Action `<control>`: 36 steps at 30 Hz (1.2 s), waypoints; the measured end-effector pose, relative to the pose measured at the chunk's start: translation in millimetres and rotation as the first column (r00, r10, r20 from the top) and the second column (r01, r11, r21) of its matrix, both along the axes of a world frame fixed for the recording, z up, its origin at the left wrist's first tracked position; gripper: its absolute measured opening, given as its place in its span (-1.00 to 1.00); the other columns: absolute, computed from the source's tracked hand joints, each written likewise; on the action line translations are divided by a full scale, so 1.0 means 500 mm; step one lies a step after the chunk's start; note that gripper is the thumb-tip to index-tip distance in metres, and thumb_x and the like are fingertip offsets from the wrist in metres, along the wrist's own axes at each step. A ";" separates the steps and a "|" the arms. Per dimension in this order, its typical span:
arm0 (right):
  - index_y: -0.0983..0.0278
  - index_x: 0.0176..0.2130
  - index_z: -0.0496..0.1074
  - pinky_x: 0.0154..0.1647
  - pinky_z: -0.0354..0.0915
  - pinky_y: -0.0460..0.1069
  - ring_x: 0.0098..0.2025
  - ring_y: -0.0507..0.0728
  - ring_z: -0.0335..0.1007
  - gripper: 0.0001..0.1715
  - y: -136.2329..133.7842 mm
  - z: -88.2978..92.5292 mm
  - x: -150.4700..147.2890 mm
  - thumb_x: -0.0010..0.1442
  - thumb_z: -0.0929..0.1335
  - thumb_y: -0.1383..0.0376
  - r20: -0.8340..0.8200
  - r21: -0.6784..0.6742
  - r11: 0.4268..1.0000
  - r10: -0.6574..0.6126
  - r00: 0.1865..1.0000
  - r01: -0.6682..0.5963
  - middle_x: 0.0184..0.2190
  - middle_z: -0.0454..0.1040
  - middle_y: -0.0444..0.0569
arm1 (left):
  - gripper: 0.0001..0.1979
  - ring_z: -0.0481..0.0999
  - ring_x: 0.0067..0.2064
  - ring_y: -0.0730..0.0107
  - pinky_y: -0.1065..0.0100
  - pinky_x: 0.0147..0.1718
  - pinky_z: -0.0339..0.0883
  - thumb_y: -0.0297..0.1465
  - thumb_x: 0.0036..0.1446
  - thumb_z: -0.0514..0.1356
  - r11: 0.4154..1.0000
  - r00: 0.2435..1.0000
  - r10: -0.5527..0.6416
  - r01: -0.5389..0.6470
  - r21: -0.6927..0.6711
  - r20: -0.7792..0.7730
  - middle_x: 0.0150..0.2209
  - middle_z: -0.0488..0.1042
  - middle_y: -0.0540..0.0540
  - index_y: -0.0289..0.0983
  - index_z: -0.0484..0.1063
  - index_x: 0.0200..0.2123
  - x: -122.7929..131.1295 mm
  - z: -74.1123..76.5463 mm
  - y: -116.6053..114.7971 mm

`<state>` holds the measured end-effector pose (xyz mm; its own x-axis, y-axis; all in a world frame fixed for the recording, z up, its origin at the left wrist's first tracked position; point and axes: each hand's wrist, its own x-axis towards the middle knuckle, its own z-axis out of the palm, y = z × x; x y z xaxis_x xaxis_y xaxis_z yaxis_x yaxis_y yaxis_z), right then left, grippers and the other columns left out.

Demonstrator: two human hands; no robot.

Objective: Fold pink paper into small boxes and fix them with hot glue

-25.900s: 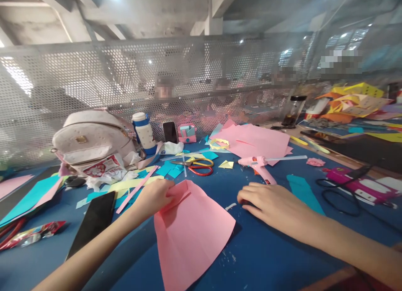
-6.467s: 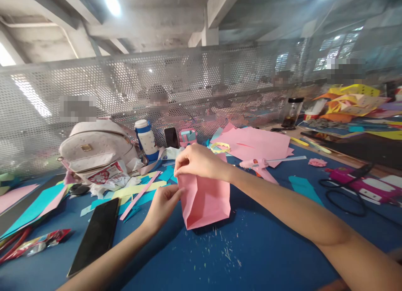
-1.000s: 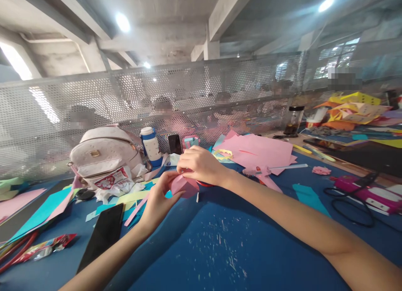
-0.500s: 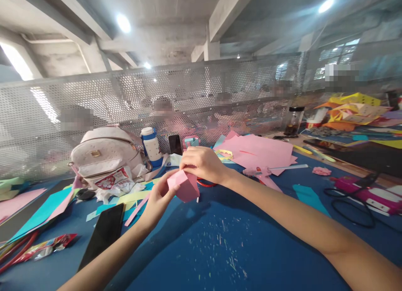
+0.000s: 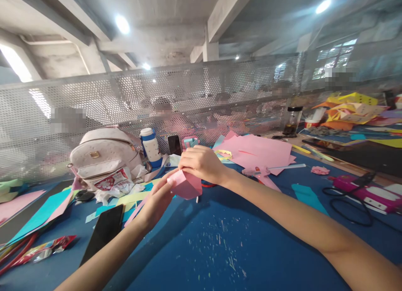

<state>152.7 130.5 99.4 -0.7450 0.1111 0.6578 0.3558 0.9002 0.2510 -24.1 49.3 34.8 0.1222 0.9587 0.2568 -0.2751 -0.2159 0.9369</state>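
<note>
Clock centred on the view. Blue table (image 5: 176, 257) stretching across the bottom, from eight o'clock round through six to four. Grey perforated metal partition (image 5: 125, 86) upright along the far side, from nine over twelve to two. Pale backpack (image 5: 108, 150) at nine, in front of the partition. Loose stack of pink paper sheets (image 5: 260, 148) at three. Right hand (image 5: 202, 163) at six, near centre: knuckles up, fingers curled over the upper edge of the folded pink paper (image 5: 187, 186), fingertips hidden, so impossible to tell whether pinching. Left hand (image 5: 158, 203) at seven: pinching the paper's left side, thumb on the near face. Pink glue gun (image 5: 259, 172) at four, lying on its side. Folded paper just past six, held between both hands, angular creases facing the camera. Pink paper rose (image 5: 320, 170) at half past three. Tiny pale scraps (image 5: 230, 263) between five and six.
</note>
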 end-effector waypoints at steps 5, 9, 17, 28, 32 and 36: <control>0.23 -0.32 0.44 -0.25 0.02 -0.02 -0.24 0.06 0.28 -0.78 -0.001 0.001 0.001 0.35 0.26 0.28 0.024 0.050 0.999 -0.006 1.000 0.005 -0.35 0.48 -0.15 | -0.62 0.51 -0.06 0.13 0.20 -0.06 0.37 -0.26 0.25 0.12 0.987 0.978 -0.114 0.132 -0.093 0.175 -0.03 0.52 -0.20 -0.32 0.43 0.06 0.009 -0.011 0.002; 0.23 -0.32 0.44 -0.27 0.00 -0.02 -0.26 0.05 0.27 -0.78 -0.003 0.001 -0.001 0.34 0.27 0.28 0.029 0.077 0.997 -0.005 1.000 0.003 -0.36 0.48 -0.16 | -0.61 0.52 -0.09 0.14 0.20 -0.05 0.35 -0.24 0.26 0.10 0.983 0.969 -0.136 0.157 -0.090 0.206 -0.06 0.54 -0.20 -0.36 0.43 0.04 0.007 -0.025 0.008; 0.22 -0.36 0.45 -0.29 0.00 -0.02 -0.28 0.04 0.26 -0.78 -0.003 0.004 -0.001 0.33 0.28 0.31 0.047 0.095 0.995 0.009 0.999 -0.013 -0.39 0.47 -0.19 | -0.63 0.56 -0.10 0.13 0.22 -0.09 0.38 -0.17 0.25 0.12 0.996 0.990 0.072 -0.078 -0.048 -0.117 -0.17 0.61 -0.13 -0.31 0.52 -0.08 -0.008 -0.032 0.002; 0.25 -0.32 0.46 -0.25 0.07 -0.02 -0.26 0.07 0.31 -0.78 0.005 0.013 0.011 0.34 0.28 0.30 -0.062 0.108 0.993 0.062 0.996 -0.055 -0.35 0.50 -0.12 | -0.47 0.38 0.19 0.09 0.17 0.14 0.27 -0.24 0.13 0.27 0.932 0.932 0.267 -0.186 0.310 -0.244 0.17 0.41 -0.18 -0.24 0.34 0.15 -0.007 -0.015 -0.001; 0.24 -0.30 0.49 -0.23 0.09 -0.02 -0.25 0.07 0.33 -0.78 0.007 0.015 0.012 0.34 0.28 0.29 -0.062 0.097 0.990 0.110 0.992 -0.104 -0.33 0.53 -0.13 | -0.53 0.40 0.18 0.12 0.14 0.18 0.22 -0.28 0.11 0.29 0.891 0.875 0.361 -0.220 0.398 -0.323 0.13 0.45 -0.17 -0.24 0.40 0.09 -0.023 -0.021 0.010; 0.21 -0.26 0.51 -0.17 0.10 0.00 -0.20 0.06 0.34 -0.78 0.005 0.014 0.010 0.34 0.28 0.30 -0.063 0.135 0.982 0.143 0.988 -0.134 -0.30 0.56 -0.15 | -0.54 0.40 0.17 0.13 0.12 0.19 0.20 -0.31 0.10 0.30 0.849 0.788 0.453 -0.237 0.473 -0.418 0.12 0.46 -0.14 -0.18 0.41 0.09 -0.038 -0.033 0.017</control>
